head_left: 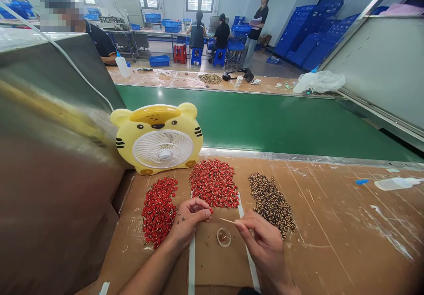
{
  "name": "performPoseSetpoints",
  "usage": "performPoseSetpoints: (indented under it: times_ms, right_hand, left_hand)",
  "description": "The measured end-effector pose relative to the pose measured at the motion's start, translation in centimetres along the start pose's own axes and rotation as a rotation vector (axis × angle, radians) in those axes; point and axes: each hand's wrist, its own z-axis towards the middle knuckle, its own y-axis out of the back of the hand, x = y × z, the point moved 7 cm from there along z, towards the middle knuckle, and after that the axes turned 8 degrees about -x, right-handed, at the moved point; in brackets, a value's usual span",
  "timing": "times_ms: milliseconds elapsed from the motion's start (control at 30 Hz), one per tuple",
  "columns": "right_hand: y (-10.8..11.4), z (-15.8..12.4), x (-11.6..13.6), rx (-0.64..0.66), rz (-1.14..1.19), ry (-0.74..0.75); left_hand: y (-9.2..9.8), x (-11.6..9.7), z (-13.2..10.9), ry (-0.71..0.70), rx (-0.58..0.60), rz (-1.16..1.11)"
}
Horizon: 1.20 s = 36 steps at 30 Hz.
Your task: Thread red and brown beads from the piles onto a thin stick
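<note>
Head view: two pinches faced each other across a small gap

From the head camera we saw our left hand (189, 219) with thumb and forefinger pinching a small red piece (211, 210); its other fingers were curled in behind. Our right hand (265, 240) pinched a thin stick (228, 221) between thumb and forefinger, its free tip pointing toward the left fingertips but apart from them.

Just below the gap between the two pinches, nearer to us, stood a round clear dish (224, 237); we could not tell what, if anything, it held. It stood on a brown sheet (221, 270). Beyond the left fingertips lay the middle red pile (214, 181), to their left the other red pile (159, 215), and past the right fingers a dark-and-tan pile (273, 204). A yellow fan (162, 140) stood farther off, beyond the left hand.

To work well at this point, we judged, the left pinch needed to be light but firm, with the red piece's outer end left exposed. The stick called for a short, loose grip and a slow tip, with both wrists kept low and steady. The dish, so close under the fingers, was easy to knock, so small movements suited us best.
</note>
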Motion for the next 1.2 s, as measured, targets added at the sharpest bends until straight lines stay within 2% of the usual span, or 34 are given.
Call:
performPoseSetpoints:
  times_ms: [200,267,433,500,633,867,1200]
  right_hand:
    - [-0.7,-1.4,-0.5,0.256,-0.19,0.078]
    - [-0.6,-1.6,-1.4,0.307,-0.242,0.054]
    - [3.2,1.1,-6.4,0.22,-0.439,-0.098]
    - [3.9,2.4,-8.4,0.311,-0.608,-0.065]
    - [3.7,4.1,-10.9,0.403,-0.686,-0.047]
    - [1.7,4.8,-11.5,0.509,-0.765,-0.042]
    - [1.8,4.9,-12.8,0.511,-0.773,-0.12]
  left_hand:
    - [-0.3,0.4,-0.2,0.091,0.002,-0.123]
    - [-0.3,0.3,-0.3,0.103,-0.005,-0.132]
    - [-0.3,0.4,-0.1,0.12,0.0,-0.119]
    - [-0.3,0.6,-0.2,0.131,0.012,-0.113]
    - [-0.5,0.6,-0.3,0.142,0.061,-0.099]
    - [-0.5,0.7,-0.3,0.13,0.116,-0.085]
    - [-0.8,0.6,-0.3,0.12,0.16,-0.103]
